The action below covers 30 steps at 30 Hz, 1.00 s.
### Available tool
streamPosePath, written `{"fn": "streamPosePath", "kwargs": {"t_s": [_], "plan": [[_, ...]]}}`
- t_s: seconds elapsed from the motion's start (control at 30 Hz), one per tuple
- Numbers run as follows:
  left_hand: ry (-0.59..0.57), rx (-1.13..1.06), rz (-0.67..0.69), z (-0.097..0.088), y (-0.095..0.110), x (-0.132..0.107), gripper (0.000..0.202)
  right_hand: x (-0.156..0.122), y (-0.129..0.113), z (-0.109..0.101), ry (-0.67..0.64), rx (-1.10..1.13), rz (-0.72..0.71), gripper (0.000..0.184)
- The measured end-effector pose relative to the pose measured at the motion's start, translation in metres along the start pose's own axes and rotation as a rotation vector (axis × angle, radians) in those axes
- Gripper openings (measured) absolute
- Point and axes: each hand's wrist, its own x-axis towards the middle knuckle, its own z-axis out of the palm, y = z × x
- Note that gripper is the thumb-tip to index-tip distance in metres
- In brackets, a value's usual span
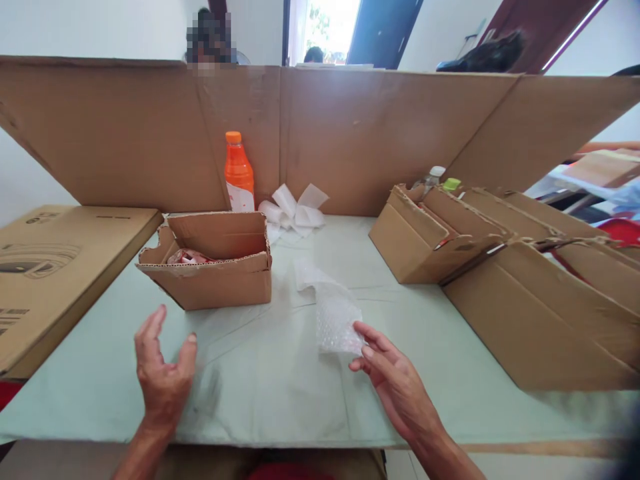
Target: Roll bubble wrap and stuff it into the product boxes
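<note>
My right hand pinches the near right corner of a clear bubble wrap sheet between thumb and fingers. The sheet stretches away from me over the table, its far end curled. My left hand is empty, thumb and fingers spread apart, above the table at the left. Just beyond it stands an open cardboard box with ragged cut edges. Inside that box lies a reddish, shiny item, mostly hidden by the front wall.
Behind the box are an orange bottle and a pile of white wrap pieces. Several open cardboard boxes line the right side. A large flat carton lies left. A cardboard screen closes the back; a person is beyond it.
</note>
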Motion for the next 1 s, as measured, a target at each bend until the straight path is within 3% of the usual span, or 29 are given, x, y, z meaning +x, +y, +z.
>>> {"fn": "streamPosePath", "kwargs": {"t_s": [0.1, 0.17, 0.3, 0.4, 0.5, 0.6, 0.67, 0.77, 0.83, 0.9, 1.0], "plan": [[-0.300, -0.052, 0.242, 0.004, 0.026, -0.035, 0.052, -0.012, 0.003, 0.000, -0.051, 0.022, 0.006, 0.050], [-0.496, -0.080, 0.383, 0.016, 0.041, -0.053, 0.057, -0.017, 0.003, 0.006, -0.100, 0.049, 0.015, 0.051], [-0.665, -0.108, 0.575, 0.053, 0.063, -0.071, 0.073, -0.028, 0.008, 0.019, -0.168, 0.090, 0.024, 0.055], [-0.700, -0.131, 0.587, 0.077, 0.069, -0.074, 0.063, -0.033, 0.013, 0.016, -0.265, 0.035, 0.029, 0.057], [-0.722, -0.179, 0.545, 0.087, 0.070, -0.072, 0.057, -0.031, 0.009, -0.004, -0.345, -0.243, -0.022, 0.052], [-0.726, -0.198, 0.565, 0.085, 0.071, -0.072, 0.053, -0.022, -0.009, -0.022, -0.213, -0.640, -0.333, 0.043], [-0.725, -0.199, 0.592, 0.081, 0.072, -0.074, 0.049, -0.013, -0.026, -0.022, -0.116, -0.860, -0.593, 0.042], [-0.728, -0.197, 0.631, 0.079, 0.076, -0.081, 0.045, 0.006, -0.045, 0.002, -0.139, -1.152, -0.841, 0.050], [-0.728, -0.188, 0.649, 0.079, 0.078, -0.086, 0.045, 0.025, -0.049, 0.026, -0.218, -1.332, -0.886, 0.054], [-0.733, -0.176, 0.659, 0.080, 0.079, -0.091, 0.047, 0.048, -0.047, 0.049, -0.279, -1.404, -0.831, 0.051], [-0.741, -0.169, 0.662, 0.078, 0.078, -0.094, 0.048, 0.083, -0.044, 0.066, -0.263, -1.224, -0.662, 0.029]]}}
